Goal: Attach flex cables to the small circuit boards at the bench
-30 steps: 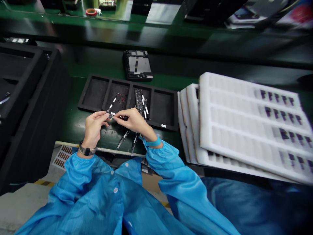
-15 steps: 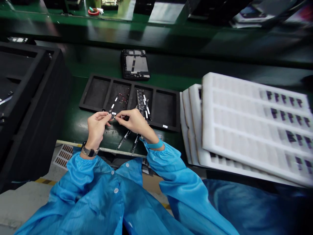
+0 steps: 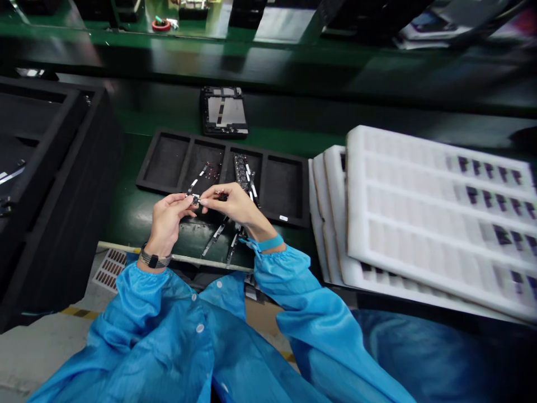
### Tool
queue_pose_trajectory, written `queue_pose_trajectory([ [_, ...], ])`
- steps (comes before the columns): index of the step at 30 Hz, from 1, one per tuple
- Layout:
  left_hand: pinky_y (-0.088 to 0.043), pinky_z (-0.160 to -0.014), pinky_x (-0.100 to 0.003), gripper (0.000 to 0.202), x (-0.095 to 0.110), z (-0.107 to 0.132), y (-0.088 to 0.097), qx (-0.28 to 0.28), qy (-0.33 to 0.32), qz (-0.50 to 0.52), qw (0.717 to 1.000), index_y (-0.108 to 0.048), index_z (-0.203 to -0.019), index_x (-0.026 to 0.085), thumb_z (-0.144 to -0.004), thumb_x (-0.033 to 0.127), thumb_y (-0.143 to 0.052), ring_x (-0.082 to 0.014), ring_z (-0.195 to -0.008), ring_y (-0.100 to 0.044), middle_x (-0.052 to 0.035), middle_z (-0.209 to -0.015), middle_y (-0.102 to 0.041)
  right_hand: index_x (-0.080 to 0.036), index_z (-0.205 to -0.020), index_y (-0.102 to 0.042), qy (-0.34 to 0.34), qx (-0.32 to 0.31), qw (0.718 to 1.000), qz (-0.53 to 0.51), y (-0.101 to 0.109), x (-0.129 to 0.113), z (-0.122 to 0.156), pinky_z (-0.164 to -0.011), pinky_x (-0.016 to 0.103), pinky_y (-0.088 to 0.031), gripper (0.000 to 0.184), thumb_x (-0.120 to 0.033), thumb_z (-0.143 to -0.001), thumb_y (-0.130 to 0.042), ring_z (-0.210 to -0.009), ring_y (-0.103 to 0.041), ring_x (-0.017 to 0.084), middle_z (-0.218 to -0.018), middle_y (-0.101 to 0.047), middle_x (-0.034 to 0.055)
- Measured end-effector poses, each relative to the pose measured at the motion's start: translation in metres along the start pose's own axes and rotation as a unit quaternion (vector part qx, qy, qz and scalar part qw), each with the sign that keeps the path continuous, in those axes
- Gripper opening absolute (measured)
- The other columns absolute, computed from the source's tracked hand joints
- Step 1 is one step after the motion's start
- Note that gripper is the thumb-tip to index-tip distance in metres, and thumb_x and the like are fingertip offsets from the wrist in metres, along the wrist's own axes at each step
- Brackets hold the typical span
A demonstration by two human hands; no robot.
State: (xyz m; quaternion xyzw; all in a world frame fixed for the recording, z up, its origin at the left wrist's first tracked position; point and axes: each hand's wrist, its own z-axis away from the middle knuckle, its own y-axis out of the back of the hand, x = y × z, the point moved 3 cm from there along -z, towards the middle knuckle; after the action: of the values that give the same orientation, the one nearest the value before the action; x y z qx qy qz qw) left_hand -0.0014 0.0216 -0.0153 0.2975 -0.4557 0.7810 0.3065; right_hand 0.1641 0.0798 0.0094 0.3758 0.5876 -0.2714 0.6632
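Between the fingers of my left hand (image 3: 170, 218) is a small flex cable assembly (image 3: 195, 199), with a dark board at its lower end and a thin strip with white labels rising from it. The thumb and index finger of my right hand (image 3: 230, 202) are pinched at the right edge of that board; whatever tiny part they may hold is too small to name. Both hands are above the front edge of a black compartment tray (image 3: 296, 218). One compartment holds scattered tiny reddish parts (image 3: 213, 170), and another holds a stack of small circuit boards (image 3: 241, 170) and labelled flex strips.
More flex strips (image 3: 215, 239) lie on the green bench near its front edge. A stack of dark device parts (image 3: 226, 112) stands behind the tray. White foam trays (image 3: 361, 190) are piled to the right, black foam trays (image 3: 90, 129) to the left. A red tape roll (image 3: 161, 24) sits further back.
My hands stay together at the flex cable assembly, with the right fingers shifted slightly at the board. The stack of device parts has slid a little left.
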Motion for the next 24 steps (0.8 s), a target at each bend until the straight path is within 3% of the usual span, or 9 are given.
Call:
queue_pose_trajectory([
  [7, -0.056, -0.057, -0.025, 0.026, 0.000, 0.000, 0.000, 0.002, -0.026, -0.015, 1.000, -0.072, -0.077, 0.013, -0.061, 0.016, -0.092, -0.0169, -0.065, -0.073, -0.0058, -0.073, -0.075, -0.014, -0.090, -0.081, 0.000, 0.019, 1.000, 0.004, -0.003, -0.002, -0.002, -0.071, 0.030, -0.053, 0.038, -0.051, -0.084, -0.083, -0.070, -0.071, 0.018, -0.073, -0.078, 0.0053],
  [9, -0.055, -0.057, -0.024, 0.025, 0.009, -0.003, -0.003, -0.002, -0.073, -0.038, 0.997, -0.073, -0.079, 0.014, -0.063, 0.018, -0.091, -0.0163, -0.066, -0.072, -0.0049, -0.073, -0.075, -0.014, -0.091, -0.081, 0.011, 0.044, 0.999, 0.017, 0.001, -0.007, -0.002, -0.071, 0.029, -0.052, 0.034, -0.047, -0.084, -0.083, -0.071, -0.070, 0.017, -0.074, -0.078, 0.0051],
  [12, -0.052, -0.055, -0.022, 0.020, 0.036, -0.021, -0.015, 0.011, -0.207, -0.108, 0.972, -0.074, -0.085, 0.016, -0.071, 0.021, -0.087, -0.0159, -0.068, -0.071, -0.0043, -0.078, -0.076, -0.015, -0.089, -0.079, 0.010, 0.126, 0.992, 0.005, 0.016, -0.012, -0.001, -0.059, 0.025, -0.044, 0.029, -0.044, -0.085, -0.081, -0.060, -0.060, 0.013, -0.071, -0.074, 0.0028],
  [15, -0.057, -0.065, -0.025, 0.012, 0.073, -0.063, -0.039, 0.040, -0.356, -0.221, 0.907, -0.075, -0.092, 0.017, -0.081, 0.021, -0.078, -0.0185, -0.080, -0.074, -0.0055, -0.089, -0.078, -0.017, -0.080, -0.071, 0.003, 0.224, 0.971, -0.078, 0.038, -0.008, 0.001, -0.047, 0.023, -0.030, 0.029, -0.044, -0.084, -0.081, -0.045, -0.040, 0.006, -0.065, -0.068, -0.0010],
  [18, -0.060, -0.094, -0.035, 0.013, 0.102, -0.125, -0.081, 0.056, -0.453, -0.359, 0.814, -0.075, -0.103, 0.018, -0.092, 0.019, -0.069, -0.0240, -0.102, -0.075, -0.0081, -0.104, -0.078, -0.018, -0.078, -0.067, 0.008, 0.271, 0.950, -0.156, 0.055, 0.000, -0.002, -0.044, 0.023, -0.025, 0.028, -0.042, -0.080, -0.081, -0.040, -0.034, 0.004, -0.063, -0.065, -0.0031],
  [21, -0.051, -0.114, -0.044, 0.022, 0.113, -0.184, -0.129, 0.049, -0.499, -0.470, 0.726, -0.074, -0.115, 0.019, -0.098, 0.017, -0.061, -0.0296, -0.122, -0.069, -0.0107, -0.117, -0.077, -0.017, -0.080, -0.069, 0.010, 0.285, 0.942, -0.177, 0.064, 0.007, -0.006, -0.044, 0.022, -0.023, 0.026, -0.040, -0.080, -0.079, -0.040, -0.036, 0.004, -0.063, -0.064, -0.0032],
  [24, -0.047, -0.117, -0.044, 0.032, 0.108, -0.219, -0.166, 0.038, -0.518, -0.549, 0.655, -0.074, -0.122, 0.020, -0.101, 0.014, -0.050, -0.0311, -0.133, -0.061, -0.0121, -0.122, -0.076, -0.017, -0.083, -0.069, 0.009, 0.297, 0.938, -0.181, 0.072, 0.013, -0.009, -0.045, 0.022, -0.025, 0.022, -0.038, -0.080, -0.075, -0.043, -0.039, 0.004, -0.064, -0.064, -0.0035],
])
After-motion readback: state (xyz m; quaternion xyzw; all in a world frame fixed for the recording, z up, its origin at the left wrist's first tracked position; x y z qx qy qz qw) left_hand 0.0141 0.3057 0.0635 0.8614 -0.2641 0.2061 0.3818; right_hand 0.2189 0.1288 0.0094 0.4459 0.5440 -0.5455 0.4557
